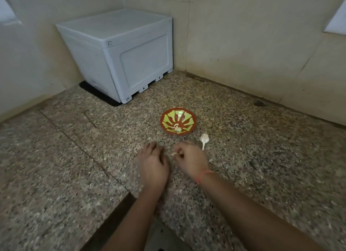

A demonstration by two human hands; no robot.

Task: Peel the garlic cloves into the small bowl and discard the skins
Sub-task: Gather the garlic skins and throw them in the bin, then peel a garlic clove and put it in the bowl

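Right hand (189, 157) fingers pinch garlic piece (174, 154) mid-frame; likely light, papery, so pinch its tip. Left hand (152, 160) fingers: cannot tell.

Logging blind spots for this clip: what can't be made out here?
Head view, all four:
The white piece pinched by the right hand: clove or skin, too small; fingers cover the rest.
The left hand: seen from the back; anything under its fingers is hidden.
The small bowl: pale bits inside too small to count.
The garlic bulb: cloves left on it too small to tell.
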